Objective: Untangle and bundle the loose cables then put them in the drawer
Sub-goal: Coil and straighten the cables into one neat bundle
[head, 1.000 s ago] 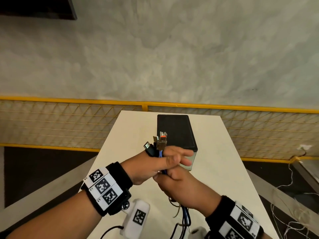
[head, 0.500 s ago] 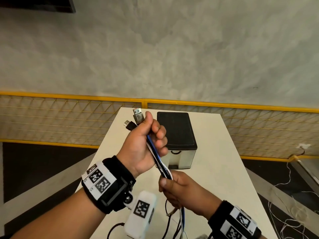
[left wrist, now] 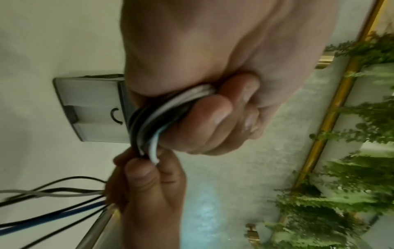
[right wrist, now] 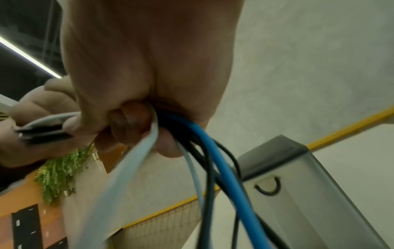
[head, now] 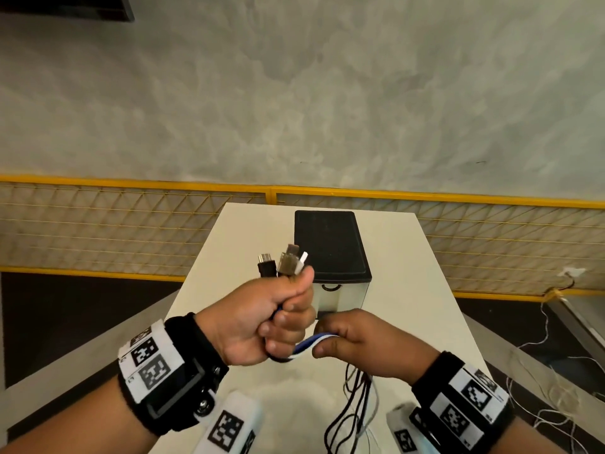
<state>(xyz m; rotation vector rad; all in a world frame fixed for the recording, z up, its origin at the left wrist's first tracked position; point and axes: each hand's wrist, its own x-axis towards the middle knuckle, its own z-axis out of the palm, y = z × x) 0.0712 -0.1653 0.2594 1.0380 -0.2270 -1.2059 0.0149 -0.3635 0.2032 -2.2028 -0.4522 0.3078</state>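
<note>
Several cables, black, white and blue, run together as one bundle (head: pixel 306 347). My left hand (head: pixel 278 317) grips the bundle in a fist, with the plug ends (head: pixel 284 265) sticking up above the thumb. My right hand (head: pixel 343 342) pinches the same cables (left wrist: pixel 149 128) just below the left fist, to its right. From the right hand the loose cable tails (head: pixel 357 404) hang down to the table; in the right wrist view they (right wrist: pixel 215 168) fan out under the curled fingers. The small drawer unit (head: pixel 330 250), black top and grey front, stands behind my hands with its drawers closed.
The white table (head: pixel 409 290) is narrow and runs away from me. Behind it are a yellow-framed mesh fence (head: pixel 131 224) and a grey wall. Thin white wires (head: pixel 556 404) lie on the floor at the right.
My left hand has come down and nearer with the plug ends, closing into a tighter fist. My right hand has moved up to the right, bending the cables between the hands.
</note>
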